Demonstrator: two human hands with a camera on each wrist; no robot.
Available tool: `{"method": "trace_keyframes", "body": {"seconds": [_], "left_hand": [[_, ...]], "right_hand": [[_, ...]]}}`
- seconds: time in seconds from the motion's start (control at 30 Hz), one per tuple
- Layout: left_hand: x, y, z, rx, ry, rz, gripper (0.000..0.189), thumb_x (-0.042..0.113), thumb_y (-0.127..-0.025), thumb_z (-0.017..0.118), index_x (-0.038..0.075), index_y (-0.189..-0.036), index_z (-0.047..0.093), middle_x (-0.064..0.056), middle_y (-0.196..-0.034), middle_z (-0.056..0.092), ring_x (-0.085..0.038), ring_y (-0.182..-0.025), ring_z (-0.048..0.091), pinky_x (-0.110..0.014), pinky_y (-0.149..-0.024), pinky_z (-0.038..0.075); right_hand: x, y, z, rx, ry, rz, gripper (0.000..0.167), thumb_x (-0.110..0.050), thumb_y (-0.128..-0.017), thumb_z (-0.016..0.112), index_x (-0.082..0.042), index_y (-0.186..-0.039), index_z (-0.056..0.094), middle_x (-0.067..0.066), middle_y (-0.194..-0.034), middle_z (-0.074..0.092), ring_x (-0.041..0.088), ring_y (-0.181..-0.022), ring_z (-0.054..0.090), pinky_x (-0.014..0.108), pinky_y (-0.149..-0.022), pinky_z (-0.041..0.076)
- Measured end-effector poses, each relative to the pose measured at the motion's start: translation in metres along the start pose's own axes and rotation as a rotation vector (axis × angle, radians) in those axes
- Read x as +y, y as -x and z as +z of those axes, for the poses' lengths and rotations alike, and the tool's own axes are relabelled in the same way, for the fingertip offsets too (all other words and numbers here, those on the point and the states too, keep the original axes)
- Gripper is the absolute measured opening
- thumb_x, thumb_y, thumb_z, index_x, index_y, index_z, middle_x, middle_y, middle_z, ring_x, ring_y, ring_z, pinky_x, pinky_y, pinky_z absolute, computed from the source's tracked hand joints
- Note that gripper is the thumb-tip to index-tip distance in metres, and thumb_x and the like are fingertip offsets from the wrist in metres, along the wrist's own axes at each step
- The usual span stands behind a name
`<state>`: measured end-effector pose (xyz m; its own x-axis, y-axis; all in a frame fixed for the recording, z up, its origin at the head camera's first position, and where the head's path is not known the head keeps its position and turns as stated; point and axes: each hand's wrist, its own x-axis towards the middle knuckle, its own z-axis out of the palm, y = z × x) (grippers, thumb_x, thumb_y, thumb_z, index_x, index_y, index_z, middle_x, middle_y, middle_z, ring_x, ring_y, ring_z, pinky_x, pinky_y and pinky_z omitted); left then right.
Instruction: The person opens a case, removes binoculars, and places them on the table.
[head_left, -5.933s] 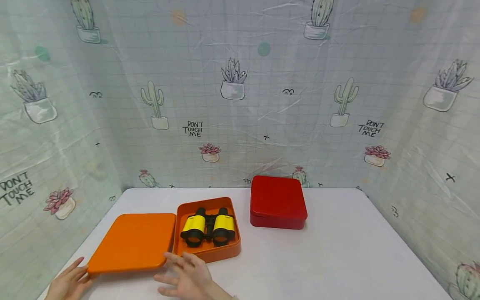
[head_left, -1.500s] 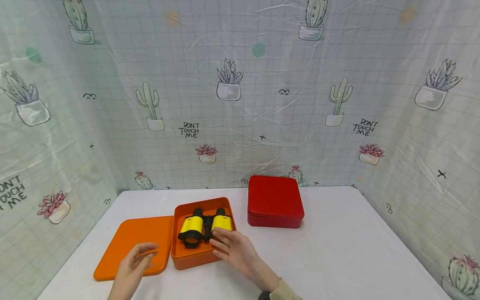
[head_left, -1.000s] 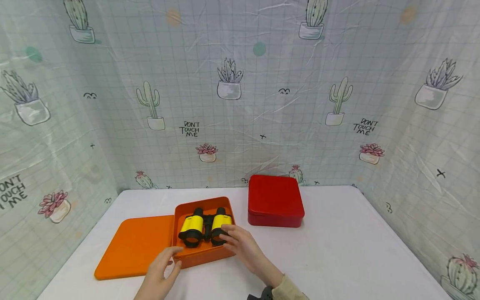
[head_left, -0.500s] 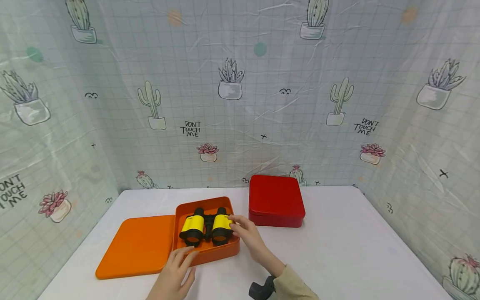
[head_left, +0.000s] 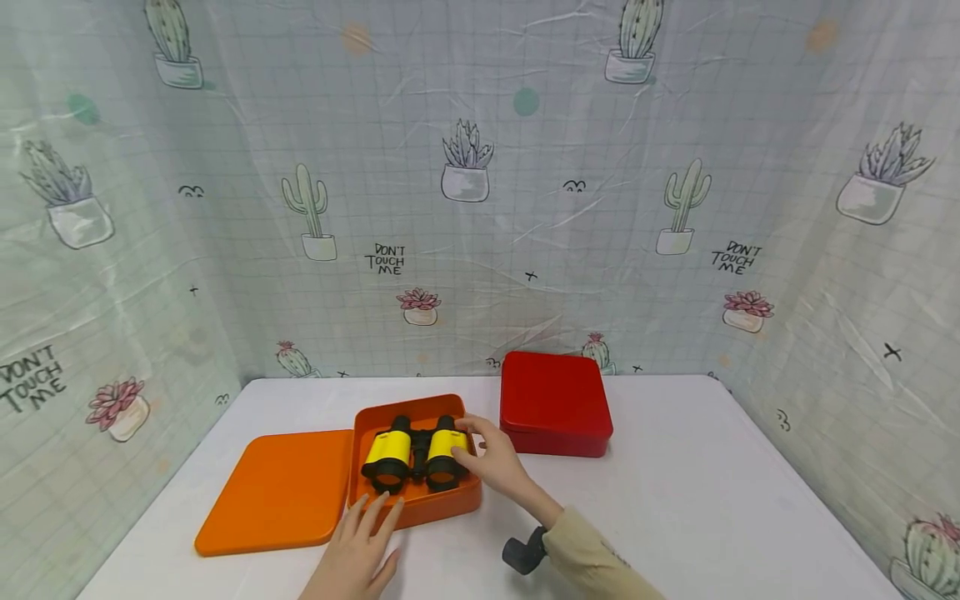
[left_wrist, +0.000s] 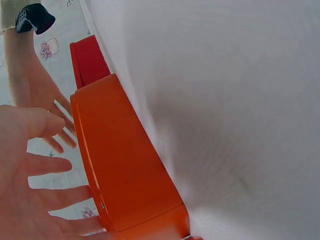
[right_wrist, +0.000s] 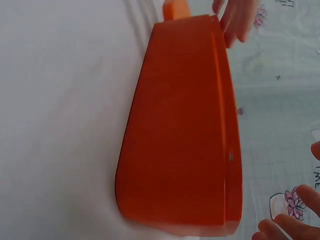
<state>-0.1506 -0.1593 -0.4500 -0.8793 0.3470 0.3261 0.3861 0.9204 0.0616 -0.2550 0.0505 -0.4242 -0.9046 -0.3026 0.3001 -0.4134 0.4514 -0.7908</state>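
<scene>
A pair of yellow and black binoculars (head_left: 417, 454) lies inside the orange box (head_left: 442, 506), which has its top off. My right hand (head_left: 495, 462) reaches over the box's right rim, thumb and fingertips right at the binoculars' right barrel, loosely spread. At the box's front left corner, my left hand (head_left: 351, 557) rests with fingers stretched toward the rim. In the left wrist view the left fingers (left_wrist: 65, 197) spread along the box's edge (left_wrist: 125, 155). The right wrist view shows the box's side (right_wrist: 180, 125), with the right fingertips (right_wrist: 295, 227) beside its rim.
The flat orange lid (head_left: 277, 492) lies on the white table (head_left: 660, 517) against the box's left side. A closed red box (head_left: 557, 404) stands behind and to the right. Patterned curtains (head_left: 480, 233) enclose the table at the back and sides.
The lid, earlier held tilted at its near edge, now lies flat. My left hand has moved right to the box's front; my right hand has moved over the box's right side, to the binoculars.
</scene>
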Motion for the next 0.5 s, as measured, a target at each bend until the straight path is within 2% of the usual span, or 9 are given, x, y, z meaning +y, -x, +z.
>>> {"method": "trace_keyframes", "body": {"seconds": [0.3,0.5], "left_hand": [[-0.001,0.004,0.004,-0.085,-0.037,-0.011,0.061,0.037,-0.076,0.064,0.009,-0.127,0.046,-0.017,-0.133,0.042,-0.046,-0.121,0.035,-0.064,-0.092,0.033],[-0.002,0.002,0.0,-0.164,-0.009,-0.056,0.065,0.04,-0.077,0.062,0.008,-0.13,0.043,-0.014,-0.139,0.039,-0.043,-0.127,0.032,-0.068,-0.094,0.025]], "right_hand": [[0.002,-0.011,0.001,-0.115,0.23,-0.061,0.051,-0.028,-0.08,0.062,-0.009,-0.126,0.047,0.013,-0.136,0.042,0.03,-0.123,0.041,0.048,-0.098,0.04],[0.002,-0.018,0.003,-0.194,0.437,-0.087,0.057,-0.037,-0.08,0.062,-0.014,-0.129,0.045,0.01,-0.141,0.036,0.028,-0.124,0.038,0.05,-0.098,0.035]]}}
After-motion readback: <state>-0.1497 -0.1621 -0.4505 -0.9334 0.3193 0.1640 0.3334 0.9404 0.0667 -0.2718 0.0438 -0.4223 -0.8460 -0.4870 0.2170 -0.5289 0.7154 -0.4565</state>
